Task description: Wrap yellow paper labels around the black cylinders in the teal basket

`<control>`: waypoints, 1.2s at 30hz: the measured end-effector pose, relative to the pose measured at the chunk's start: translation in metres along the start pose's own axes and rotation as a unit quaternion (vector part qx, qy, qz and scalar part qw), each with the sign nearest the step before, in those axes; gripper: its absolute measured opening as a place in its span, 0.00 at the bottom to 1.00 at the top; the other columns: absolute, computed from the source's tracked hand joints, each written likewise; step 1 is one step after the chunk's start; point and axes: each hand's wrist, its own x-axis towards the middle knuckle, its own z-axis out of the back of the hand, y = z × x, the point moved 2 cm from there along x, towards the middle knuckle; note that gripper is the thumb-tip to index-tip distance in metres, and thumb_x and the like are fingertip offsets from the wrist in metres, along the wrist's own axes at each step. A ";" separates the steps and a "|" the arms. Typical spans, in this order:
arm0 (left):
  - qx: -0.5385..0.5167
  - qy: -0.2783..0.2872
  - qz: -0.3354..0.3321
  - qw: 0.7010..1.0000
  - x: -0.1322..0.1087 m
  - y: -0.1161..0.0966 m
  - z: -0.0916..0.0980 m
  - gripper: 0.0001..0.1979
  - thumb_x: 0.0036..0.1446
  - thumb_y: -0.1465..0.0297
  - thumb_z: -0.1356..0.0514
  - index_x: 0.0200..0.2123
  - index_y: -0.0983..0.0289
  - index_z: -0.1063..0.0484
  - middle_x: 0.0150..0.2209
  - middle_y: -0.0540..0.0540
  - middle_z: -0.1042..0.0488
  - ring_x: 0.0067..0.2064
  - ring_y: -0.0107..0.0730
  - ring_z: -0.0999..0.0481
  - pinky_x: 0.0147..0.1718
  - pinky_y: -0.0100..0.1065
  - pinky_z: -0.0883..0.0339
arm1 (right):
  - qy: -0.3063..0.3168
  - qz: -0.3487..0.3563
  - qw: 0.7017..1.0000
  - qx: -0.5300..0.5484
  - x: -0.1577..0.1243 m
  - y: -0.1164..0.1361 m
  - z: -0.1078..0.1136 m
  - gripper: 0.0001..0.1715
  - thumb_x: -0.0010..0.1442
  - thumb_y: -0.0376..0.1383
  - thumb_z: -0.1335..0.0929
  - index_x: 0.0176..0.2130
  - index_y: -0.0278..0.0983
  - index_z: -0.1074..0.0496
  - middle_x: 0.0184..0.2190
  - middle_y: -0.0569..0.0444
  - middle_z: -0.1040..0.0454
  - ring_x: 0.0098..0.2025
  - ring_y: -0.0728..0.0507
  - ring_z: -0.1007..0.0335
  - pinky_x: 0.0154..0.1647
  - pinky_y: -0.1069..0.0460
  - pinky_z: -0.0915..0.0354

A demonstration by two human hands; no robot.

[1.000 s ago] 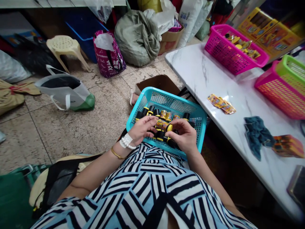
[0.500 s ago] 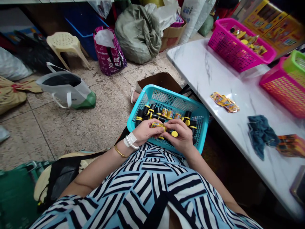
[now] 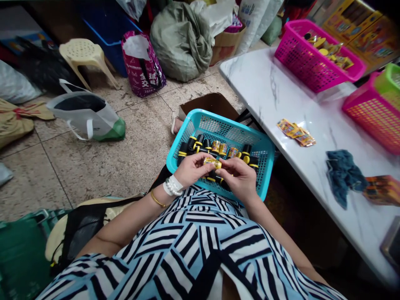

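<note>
1. Yellow-labelled tube [image 3: 213,162] is up between both hands, just above the near edge of the teal basket [image 3: 266,155], which rests on the person's lap.
2. Left hand [image 3: 191,170] is pinching the tube's left end, fingers closed on it. A pearl bracelet and a gold bangle circle that wrist.
3. Right hand [image 3: 240,178] has the tube's right end, fingertips curled down onto it.
4. Inside the basket, a heap of black-and-yellow tubes [image 3: 197,144] lies across the middle, just beyond the hands.
5. Over on the white marble bench [image 3: 281,100], a small pile of yellow packets [image 3: 296,133] lies toward the edge by the person. A dark teal cloth [image 3: 343,175] is crumpled further along, near that same edge.
6. Along the bench's far edge stands 1 pink basket [image 3: 312,58] with yellow items inside. A second pink basket [image 3: 371,112] stands beside it, with a green basket [image 3: 389,81] set against it.
</note>
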 end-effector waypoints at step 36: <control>-0.145 0.119 0.205 0.961 0.003 0.007 0.000 0.25 0.44 0.51 0.29 0.30 0.68 0.28 0.15 0.45 0.35 0.13 0.15 0.42 0.12 0.20 0.51 | 0.059 -0.109 0.988 0.096 -0.009 -0.003 -0.011 0.14 0.55 0.38 0.26 0.44 0.41 0.20 0.29 0.56 0.20 0.23 0.49 0.27 0.25 0.52 0.28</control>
